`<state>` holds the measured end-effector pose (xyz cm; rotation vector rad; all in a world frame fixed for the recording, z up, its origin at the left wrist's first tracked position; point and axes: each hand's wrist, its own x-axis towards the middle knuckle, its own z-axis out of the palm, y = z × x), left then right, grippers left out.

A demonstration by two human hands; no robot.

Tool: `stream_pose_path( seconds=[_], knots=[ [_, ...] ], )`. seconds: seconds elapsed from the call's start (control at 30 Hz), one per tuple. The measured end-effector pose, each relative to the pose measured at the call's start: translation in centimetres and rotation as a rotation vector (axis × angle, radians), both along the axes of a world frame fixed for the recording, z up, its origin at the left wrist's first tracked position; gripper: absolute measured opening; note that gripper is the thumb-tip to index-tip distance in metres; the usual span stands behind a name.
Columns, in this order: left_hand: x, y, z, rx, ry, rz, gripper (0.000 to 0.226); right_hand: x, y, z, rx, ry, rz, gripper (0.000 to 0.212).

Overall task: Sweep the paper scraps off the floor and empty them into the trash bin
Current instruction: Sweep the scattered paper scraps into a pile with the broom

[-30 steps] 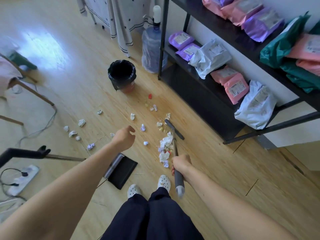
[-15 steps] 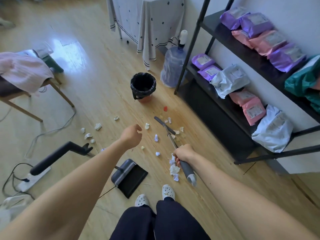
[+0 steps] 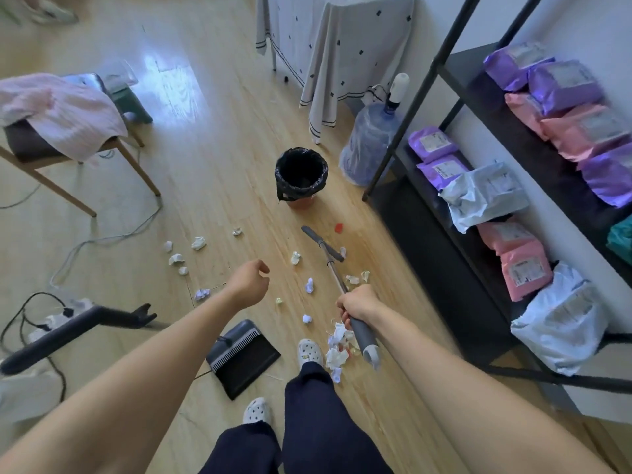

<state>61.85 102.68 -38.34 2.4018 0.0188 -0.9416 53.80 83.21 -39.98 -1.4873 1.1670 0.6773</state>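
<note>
My right hand grips the grey handle of a broom, whose narrow head lies on the wooden floor near a red scrap. A pile of crumpled paper scraps sits beside my right foot. More scraps are scattered to the left and around the broom. My left hand hovers above the floor, loosely curled and holding nothing. A dark dustpan lies in front of my left foot. The trash bin, lined with a black bag, stands farther ahead.
A black metal shelf with mail bags runs along the right. A water jug and a draped table stand behind the bin. A chair with pink cloth, cables and a power strip are on the left.
The broom head has been pushed forward, away from the pile and toward the bin. My view has tilted up, showing more of the room. My left hand stays raised and holds nothing.
</note>
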Motion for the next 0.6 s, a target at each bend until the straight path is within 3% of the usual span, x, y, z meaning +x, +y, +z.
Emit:
stream_pose_path(
  seconds=[0.33,0.6],
  knots=[
    [8.1,-7.0,-2.9,0.052,0.001,0.029,0.036,11.3,-9.9,-4.2,-0.229,-0.009,0.277,0.027],
    [11.4,-10.2,-5.0,0.033,0.011,0.041,0.034,16.0,-14.5,-7.0,-0.184,0.058,0.209,0.021]
  ],
)
